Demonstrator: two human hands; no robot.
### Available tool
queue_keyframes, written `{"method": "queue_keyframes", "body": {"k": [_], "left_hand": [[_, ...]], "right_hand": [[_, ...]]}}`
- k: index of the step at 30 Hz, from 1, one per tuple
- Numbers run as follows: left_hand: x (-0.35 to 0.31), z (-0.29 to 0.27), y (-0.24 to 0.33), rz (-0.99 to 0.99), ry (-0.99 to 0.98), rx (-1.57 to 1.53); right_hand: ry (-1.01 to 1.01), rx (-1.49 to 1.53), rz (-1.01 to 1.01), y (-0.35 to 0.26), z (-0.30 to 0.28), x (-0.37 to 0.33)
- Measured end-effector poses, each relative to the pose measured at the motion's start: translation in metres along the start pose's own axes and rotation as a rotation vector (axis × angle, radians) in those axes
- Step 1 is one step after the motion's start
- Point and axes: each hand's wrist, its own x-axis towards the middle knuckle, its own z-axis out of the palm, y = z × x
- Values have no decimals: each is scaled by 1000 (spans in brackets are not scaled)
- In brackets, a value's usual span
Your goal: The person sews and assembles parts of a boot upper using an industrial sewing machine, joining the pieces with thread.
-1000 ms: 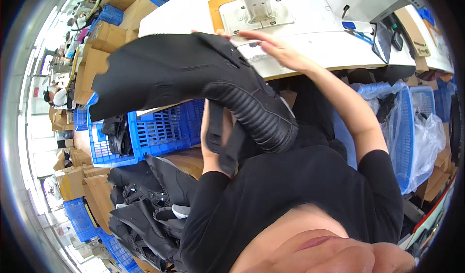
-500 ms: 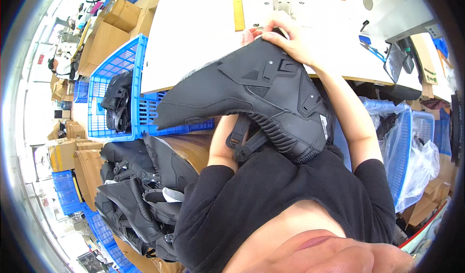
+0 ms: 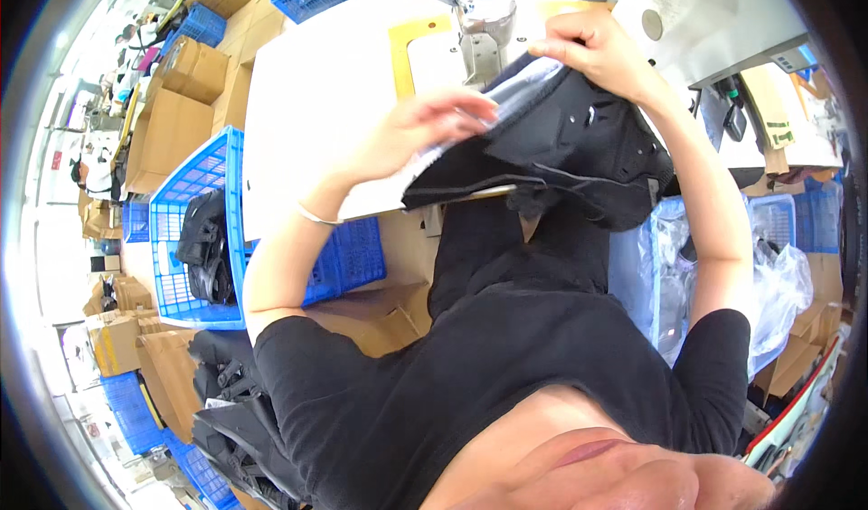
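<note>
A black boot upper with a pale lining lies across the front of the white table, its opening turned toward the sewing machine. At the far edge of that opening, my right hand grips the rim between thumb and fingers. My left hand, slightly blurred, is beside the lining on the left with its fingers stretched out; whether the fingertips touch it I cannot tell. Part of the upper hangs over the table's front edge above my lap.
The white table spans the front. To the left, a blue crate holds black pieces, with a pile of black boot uppers nearer me. Plastic-lined blue crates stand at right. Cardboard boxes line the far left.
The boot upper has swung away from my body toward the machine, showing its lining. My left hand has come out from beneath it to the left side. My right hand keeps hold.
</note>
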Motion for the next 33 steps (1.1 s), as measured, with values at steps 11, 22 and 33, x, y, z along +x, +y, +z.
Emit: {"method": "queue_keyframes", "body": {"k": [11,22,33], "left_hand": [[71,30,-100,4,-13,-318],[53,23,-93,-603,-98,-591],[48,45,-94,-548,19,-774]], "right_hand": [[4,53,-82,17,45,13],[64,-261,-66,51,50,-16],[954,760,902,12,76,-213]]}}
